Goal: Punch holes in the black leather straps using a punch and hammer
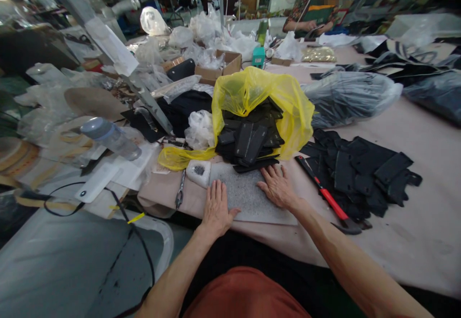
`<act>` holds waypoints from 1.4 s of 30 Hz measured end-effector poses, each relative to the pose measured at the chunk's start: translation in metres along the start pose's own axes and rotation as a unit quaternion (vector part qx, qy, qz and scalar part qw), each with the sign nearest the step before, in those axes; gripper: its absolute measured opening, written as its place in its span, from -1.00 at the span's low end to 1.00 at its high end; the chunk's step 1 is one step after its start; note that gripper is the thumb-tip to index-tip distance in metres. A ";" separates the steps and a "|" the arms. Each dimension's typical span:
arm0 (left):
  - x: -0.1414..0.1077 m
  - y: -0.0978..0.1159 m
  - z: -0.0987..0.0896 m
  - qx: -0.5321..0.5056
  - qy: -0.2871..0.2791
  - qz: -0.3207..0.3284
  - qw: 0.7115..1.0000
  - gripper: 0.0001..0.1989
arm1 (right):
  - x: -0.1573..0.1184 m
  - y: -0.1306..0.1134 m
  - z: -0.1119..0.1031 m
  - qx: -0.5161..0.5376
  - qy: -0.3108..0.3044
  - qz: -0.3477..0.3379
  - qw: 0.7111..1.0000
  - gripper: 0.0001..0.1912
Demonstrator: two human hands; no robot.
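A thin grey speckled sheet [245, 195] lies at the table's near edge. My left hand [217, 208] rests flat on its left side, fingers pointing forward and thumb out. On the sheet's right part lies my right hand [277, 187], palm down with fingers spread, its fingertips close to the black pieces. Just beyond the sheet, a yellow plastic bag [298, 116] gapes open around a heap of flat black pieces [248, 138]. A small white tray [198, 173] with dark bits sits beside the sheet's left corner.
Right of the sheet are a red-handled tool [333, 202] and a black pile [360, 169]. Pliers [180, 190] lie left, near a water bottle [111, 138] and a grey bin [90, 260]. Beyond are clear bags, a cardboard box [230, 63] and a seated person [317, 15].
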State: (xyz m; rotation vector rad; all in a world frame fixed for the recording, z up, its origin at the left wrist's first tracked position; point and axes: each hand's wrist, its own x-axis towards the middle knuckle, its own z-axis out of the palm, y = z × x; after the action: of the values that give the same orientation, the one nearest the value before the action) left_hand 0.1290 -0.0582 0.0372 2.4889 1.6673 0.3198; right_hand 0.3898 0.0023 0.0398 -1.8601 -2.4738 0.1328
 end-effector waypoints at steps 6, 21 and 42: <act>-0.034 -0.004 -0.006 -0.005 -0.020 0.035 0.999 -0.20 | 0.000 0.002 0.009 -0.008 0.005 0.009 1.000 -0.36; -0.051 0.002 -0.006 -0.008 -0.026 0.012 1.000 -0.25 | 0.001 0.000 0.009 -0.009 0.019 0.008 1.000 -0.36; -0.011 0.006 0.002 -0.002 0.025 0.019 0.999 -0.26 | 0.019 0.003 -0.023 0.015 0.005 0.017 1.000 -0.49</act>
State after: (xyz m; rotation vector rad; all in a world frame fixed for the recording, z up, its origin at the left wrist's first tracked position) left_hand 0.1306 -0.0703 0.0354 2.5328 1.6361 0.3931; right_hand 0.3893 0.0224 0.0625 -1.8867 -2.4200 0.1598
